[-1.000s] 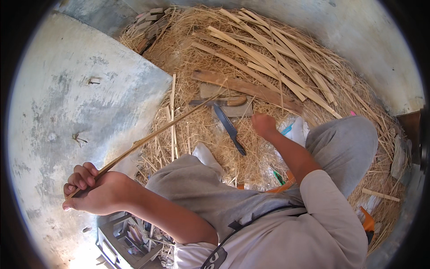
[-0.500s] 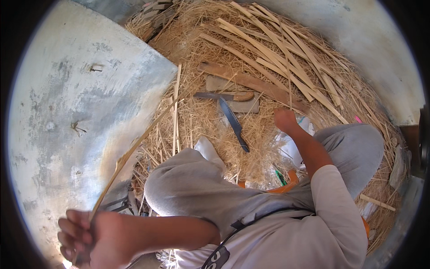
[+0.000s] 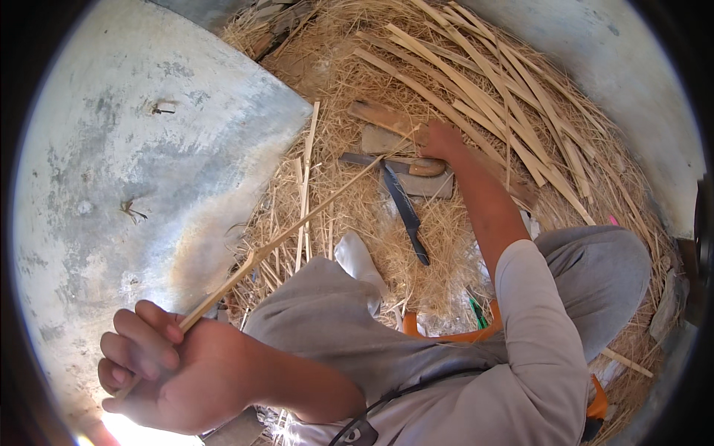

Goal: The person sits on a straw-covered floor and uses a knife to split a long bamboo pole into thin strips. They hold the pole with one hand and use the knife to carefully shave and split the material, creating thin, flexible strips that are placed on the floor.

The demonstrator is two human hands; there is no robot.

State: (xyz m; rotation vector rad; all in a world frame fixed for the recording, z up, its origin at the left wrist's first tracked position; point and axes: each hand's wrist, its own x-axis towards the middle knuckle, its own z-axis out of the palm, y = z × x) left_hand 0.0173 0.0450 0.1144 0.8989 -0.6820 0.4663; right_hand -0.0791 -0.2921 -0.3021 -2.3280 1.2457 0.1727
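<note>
My left hand (image 3: 175, 368) is at the lower left, its fingers curled round a long, thin bamboo strip (image 3: 279, 239). The strip slants up and away, and its thin far end reaches my right hand (image 3: 444, 141), which is closed there over the wooden plank (image 3: 379, 115). What lies inside those fingers is mostly hidden. Just below the right hand, a knife with a wooden handle (image 3: 428, 169) lies across a grey block (image 3: 428, 186). A second knife, dark all over (image 3: 402, 214), rests slanting toward me on the shavings.
Several long pale strips (image 3: 476, 89) lie in a pile at the far right on a bed of shavings (image 3: 446, 230). A few narrower strips (image 3: 306, 182) lie left of the knives. A worn pale wall (image 3: 97, 186) rises on the left, another curved wall (image 3: 639, 97) at right.
My right hand has moved up and left, to the strip's far end. The strip has swung to the right, and my left hand has come slightly right with it.
</note>
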